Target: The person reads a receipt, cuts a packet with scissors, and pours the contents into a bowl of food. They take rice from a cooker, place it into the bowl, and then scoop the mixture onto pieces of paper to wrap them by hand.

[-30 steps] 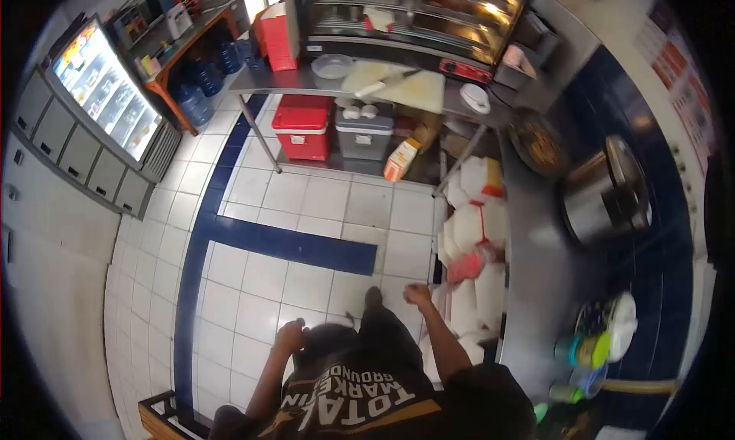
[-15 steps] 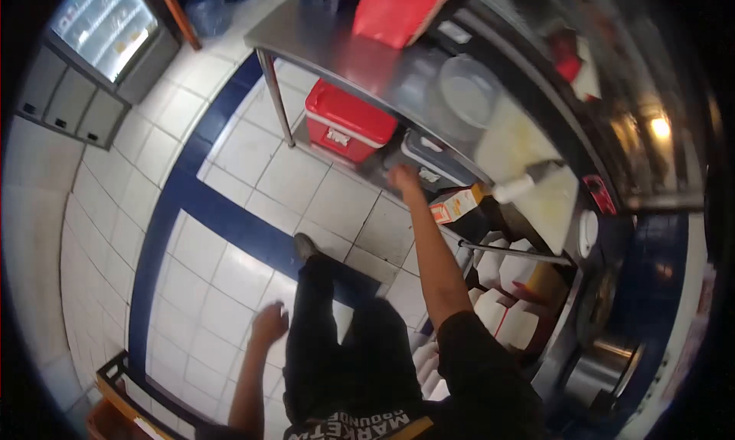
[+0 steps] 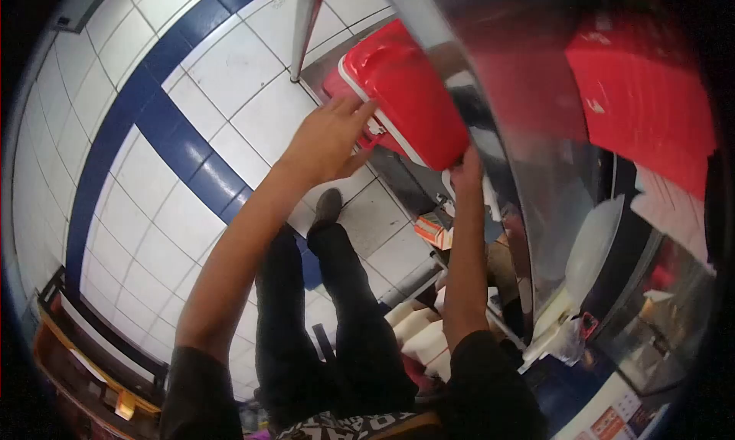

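A red cooler [image 3: 409, 96] with a white rim sits on the lower shelf under the metal table, its lid down. My left hand [image 3: 329, 138] is at its front, fingers stretched out and apart beside the white latch; nothing is held in it. At the cooler's right end, my right hand [image 3: 468, 171] has its fingers curled at the lid's edge, partly hidden behind the lid corner.
A metal table leg [image 3: 306, 34] stands left of the cooler. The glossy table edge [image 3: 490, 96] runs above it, with red sheeting [image 3: 639, 107] on top. An orange and white carton [image 3: 432, 232] and white foam containers [image 3: 421, 329] are lower on the right.
I have bent closer to the red cooler. My left hand has come up from my side to its front, and my right hand has moved to its right end.
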{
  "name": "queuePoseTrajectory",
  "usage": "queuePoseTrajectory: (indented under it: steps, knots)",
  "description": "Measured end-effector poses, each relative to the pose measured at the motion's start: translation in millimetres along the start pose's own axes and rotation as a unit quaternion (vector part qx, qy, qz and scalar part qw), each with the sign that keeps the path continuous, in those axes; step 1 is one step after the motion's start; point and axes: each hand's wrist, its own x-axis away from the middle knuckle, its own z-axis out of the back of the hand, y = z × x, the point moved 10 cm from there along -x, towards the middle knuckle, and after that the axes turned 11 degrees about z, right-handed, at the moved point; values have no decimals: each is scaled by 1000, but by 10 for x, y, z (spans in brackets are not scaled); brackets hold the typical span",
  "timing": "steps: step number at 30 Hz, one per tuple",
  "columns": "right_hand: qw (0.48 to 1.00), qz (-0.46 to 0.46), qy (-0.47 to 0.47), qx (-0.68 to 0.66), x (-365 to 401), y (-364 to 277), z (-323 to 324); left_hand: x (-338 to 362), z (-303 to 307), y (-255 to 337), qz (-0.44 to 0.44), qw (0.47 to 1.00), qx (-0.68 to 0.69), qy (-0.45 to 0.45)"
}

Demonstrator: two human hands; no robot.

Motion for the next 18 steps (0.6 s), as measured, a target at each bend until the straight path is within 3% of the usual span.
queuePoseTrajectory:
  steps: [3,5,8,9,10,12,14,15,16,17,18]
  knots:
    - [979,145,-131,48,356,-981,-651,-333,123,244,-69,995,7,71]
    - [936,265,-214,87,552,-1638,-1105,-510,259,319,-88,990,26,109]
    - [868,382,-285,138,547,-1963,-1605,-678,602,286,-117,968,91,202]
    - [866,381,-292,142,399,-1833,-1673,-774,656,118,-55,969,93,223]
    - [840,402,-285,228,103,-1528,-1698,-831,703,-33,6,966,95,239]
    - [766,438,-265,388,-393,-902,-1761,-917,960,-147,24,957,143,253]
    - [861,190,-191,432,-754,-125,-1653,-1000,990,-294,61,947,178,259]
    - [776,224,-251,534,-1029,189,-1631,-1003,998,-321,65,946,179,264]
    - [674,254,-306,623,-1337,595,-1548,-1040,932,-315,65,957,190,208]
    - [671,255,-311,623,-1522,874,-1452,-1060,847,-298,64,966,200,151]
    - [612,360,-308,633,-1562,1008,-1506,-991,906,-241,25,960,190,205]
